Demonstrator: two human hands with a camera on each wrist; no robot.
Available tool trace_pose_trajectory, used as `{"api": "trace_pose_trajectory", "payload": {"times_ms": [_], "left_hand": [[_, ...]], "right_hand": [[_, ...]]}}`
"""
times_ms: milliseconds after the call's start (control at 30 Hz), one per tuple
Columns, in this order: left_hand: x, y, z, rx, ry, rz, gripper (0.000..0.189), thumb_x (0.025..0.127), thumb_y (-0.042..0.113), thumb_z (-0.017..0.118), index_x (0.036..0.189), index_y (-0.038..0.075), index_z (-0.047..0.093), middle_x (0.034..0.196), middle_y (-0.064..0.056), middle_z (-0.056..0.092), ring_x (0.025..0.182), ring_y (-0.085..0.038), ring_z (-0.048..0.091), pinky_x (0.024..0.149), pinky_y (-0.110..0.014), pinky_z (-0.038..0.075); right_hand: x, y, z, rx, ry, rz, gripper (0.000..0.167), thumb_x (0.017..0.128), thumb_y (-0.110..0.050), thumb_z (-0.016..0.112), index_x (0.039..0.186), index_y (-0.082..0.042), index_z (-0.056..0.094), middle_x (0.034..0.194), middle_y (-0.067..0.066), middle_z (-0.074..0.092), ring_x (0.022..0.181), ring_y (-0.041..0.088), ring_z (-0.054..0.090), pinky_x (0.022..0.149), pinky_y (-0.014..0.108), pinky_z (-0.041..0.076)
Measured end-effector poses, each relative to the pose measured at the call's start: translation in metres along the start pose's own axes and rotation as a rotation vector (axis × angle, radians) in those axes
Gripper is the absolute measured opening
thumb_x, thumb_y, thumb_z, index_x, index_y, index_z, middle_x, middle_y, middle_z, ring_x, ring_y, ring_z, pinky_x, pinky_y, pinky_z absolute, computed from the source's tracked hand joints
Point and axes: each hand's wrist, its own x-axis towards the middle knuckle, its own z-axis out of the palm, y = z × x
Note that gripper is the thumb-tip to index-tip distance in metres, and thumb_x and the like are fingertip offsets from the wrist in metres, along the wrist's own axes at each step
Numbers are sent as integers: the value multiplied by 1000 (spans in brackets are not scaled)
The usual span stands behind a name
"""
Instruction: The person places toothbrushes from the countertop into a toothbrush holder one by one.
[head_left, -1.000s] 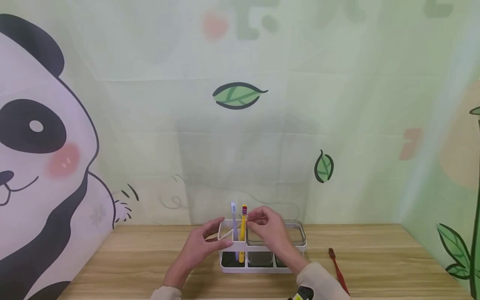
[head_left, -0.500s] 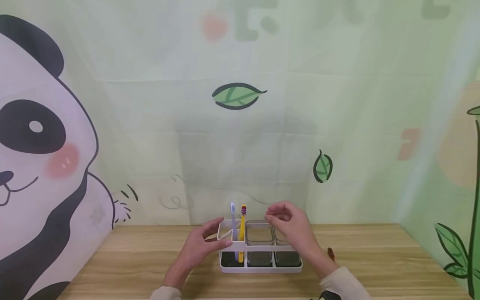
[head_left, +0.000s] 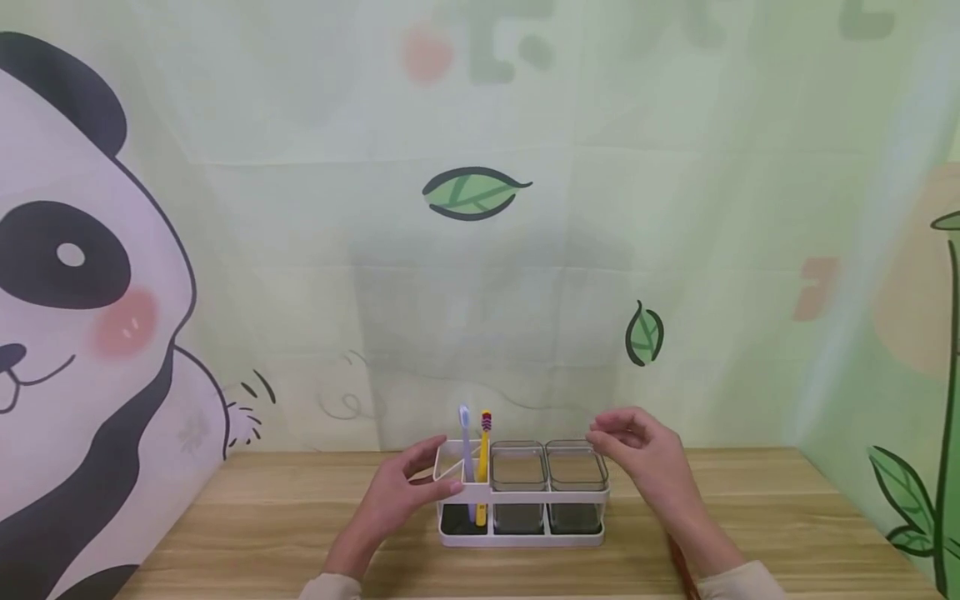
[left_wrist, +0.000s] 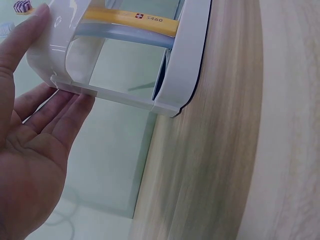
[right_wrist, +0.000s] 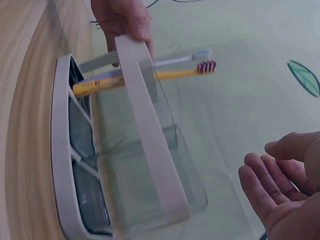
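Handle [head_left: 682, 570], red, partly hidden by right forearm [head_left: 699, 535] | left hand [head_left: 396, 488] grips rack [head_left: 536, 497] | right hand [head_left: 648, 454] relaxed, empty

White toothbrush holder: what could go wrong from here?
The right hand hovers near the right-hand clear cup and might knock it. Its forearm partly covers the red toothbrush in the head view, so that could be nudged unnoticed. Only the left hand grips the white toothbrush holder, at one end, so a tug might swing it round.
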Motion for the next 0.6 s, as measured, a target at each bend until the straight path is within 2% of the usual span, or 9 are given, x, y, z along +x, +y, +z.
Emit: {"api": "trace_pose_trajectory", "payload": {"times_ms": [267,600], "left_hand": [[0,0,0,4,3,-4,75,88,22,90,151,0,56,143,-23,63,130,-43,62,104,-51,56],[0,-1,0,-5,-4,4,75,88,23,90,151,0,56,143,-23,63,130,-43,62,104,-51,56]], "right_hand": [[-8,10,-21,-60,35,104,45,95,-25,84,126,2,66,122,14,72,103,10,72,92,20,57],[-9,29,-49,-74,40,140,47,97,-24,82,130,3,64,125,14,74,99,10,75,91,21,58]]}}
